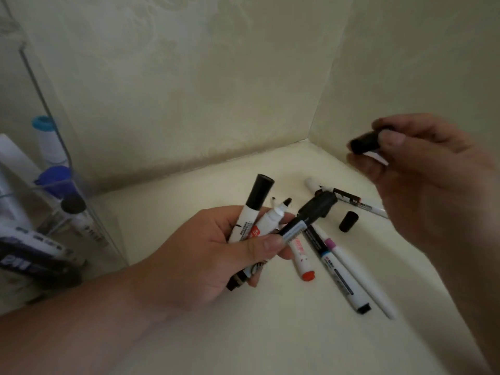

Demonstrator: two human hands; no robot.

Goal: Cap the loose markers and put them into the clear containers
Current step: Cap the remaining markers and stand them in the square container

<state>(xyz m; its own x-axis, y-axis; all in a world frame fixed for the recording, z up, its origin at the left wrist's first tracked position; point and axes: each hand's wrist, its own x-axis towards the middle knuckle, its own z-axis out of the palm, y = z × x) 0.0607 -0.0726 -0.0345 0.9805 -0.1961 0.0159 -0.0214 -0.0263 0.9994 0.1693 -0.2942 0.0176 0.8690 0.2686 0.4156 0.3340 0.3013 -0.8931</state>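
Markers (pixel 270 215): where are they?
"Three are bunched in the left hand (pixel 216 247), its grip curled round them; one is black-capped, one bare-tipped. Loose markers (pixel 343 269) lie on the worktop (pixel 297 334) just beyond."
"And the right hand (pixel 433 180)?"
"Raised, grip pinching a black cap (pixel 364 143). A second cap (pixel 348 221) lies by the loose markers."
"The clear containers (pixel 58 136)?"
"Far left, holding capped markers."

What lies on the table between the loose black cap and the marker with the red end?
In the head view, two markers lie between the loose black cap and the red-ended marker: a purple-banded marker and a blue-banded marker.
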